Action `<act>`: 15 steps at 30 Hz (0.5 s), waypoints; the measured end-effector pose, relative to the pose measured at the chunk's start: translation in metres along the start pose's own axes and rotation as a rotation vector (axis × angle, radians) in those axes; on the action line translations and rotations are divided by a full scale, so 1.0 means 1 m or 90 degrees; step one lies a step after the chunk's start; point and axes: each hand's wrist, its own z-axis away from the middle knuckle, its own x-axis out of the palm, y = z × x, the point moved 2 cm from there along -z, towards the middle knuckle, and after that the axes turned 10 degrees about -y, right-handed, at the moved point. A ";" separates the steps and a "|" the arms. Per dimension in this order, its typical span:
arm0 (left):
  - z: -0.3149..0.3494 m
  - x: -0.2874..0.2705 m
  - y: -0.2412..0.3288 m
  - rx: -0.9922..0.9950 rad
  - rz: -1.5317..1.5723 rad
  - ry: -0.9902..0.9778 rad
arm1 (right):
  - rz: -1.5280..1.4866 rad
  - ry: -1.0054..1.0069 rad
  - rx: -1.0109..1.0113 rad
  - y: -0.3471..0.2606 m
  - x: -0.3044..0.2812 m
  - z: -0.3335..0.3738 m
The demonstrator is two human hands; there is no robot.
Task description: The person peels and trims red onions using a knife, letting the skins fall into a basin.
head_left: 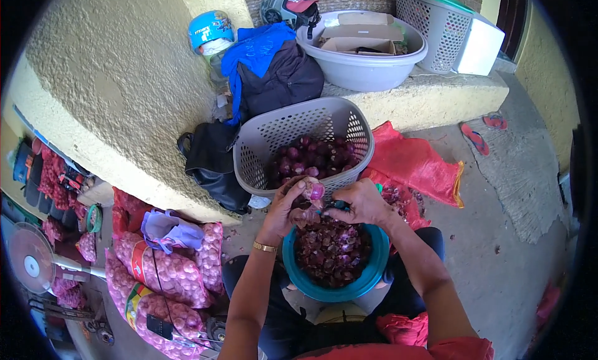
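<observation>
Between basket and basin, my left hand (285,207) is closed around a red onion (317,190), with loose papery skin (304,217) hanging below it. Close beside it, my right hand (363,202) grips a small tool with a dark teal handle (339,205); its working end is too small to make out. Under both hands a teal basin (366,279) holds onion skins and trimmings (333,251). Just beyond stands a grey perforated basket (293,120) with many red onions (305,157) in its bottom.
Red mesh sacks (420,167) lie right of the basket, near flip-flops (475,139). Full onion sacks (165,270) and a fan (32,266) stand left. A black bag (215,164) touches the basket's left; a backpack (277,80) and a grey tub (367,70) are behind.
</observation>
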 end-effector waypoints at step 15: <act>-0.015 0.000 -0.014 0.038 0.135 -0.040 | -0.214 0.263 -0.039 0.016 0.014 -0.007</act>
